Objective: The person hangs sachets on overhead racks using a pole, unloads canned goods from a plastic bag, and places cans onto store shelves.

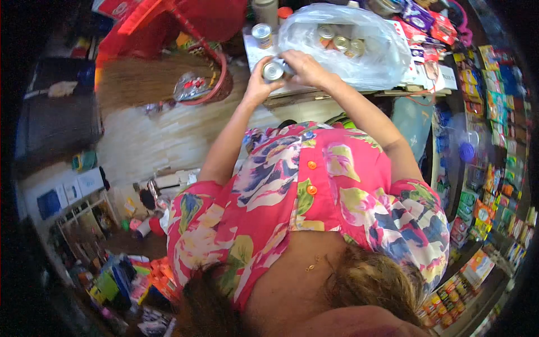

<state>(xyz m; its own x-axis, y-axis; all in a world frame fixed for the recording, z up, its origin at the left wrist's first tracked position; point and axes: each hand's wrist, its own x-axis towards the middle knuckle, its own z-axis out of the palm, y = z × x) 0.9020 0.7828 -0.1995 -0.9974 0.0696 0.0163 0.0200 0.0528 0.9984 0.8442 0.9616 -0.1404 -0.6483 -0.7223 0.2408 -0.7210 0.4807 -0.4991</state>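
Over the edge of the white-topped table (pixel 255 55), my left hand (pixel 257 87) is wrapped round a small can (pixel 273 71), its round metal lid facing up. Close against the can's right side is my right hand (pixel 306 68), fingers curled. A greyish patch shows between its fingers and the can; I cannot make out what it is. Another can (pixel 261 35) stands just beyond my left hand. Beyond my right hand lies an open clear plastic bag (pixel 382 53) with several cans (pixel 341 43) inside.
A red bucket (pixel 223 84) stands left of the table, under red fabric (pixel 132 33). Colourful packets (pixel 418 17) crowd the table's far right. Shelves of packaged goods (pixel 497 129) line the right side. Boxes (pixel 90 182) and bags (pixel 160 278) fill the lower left.
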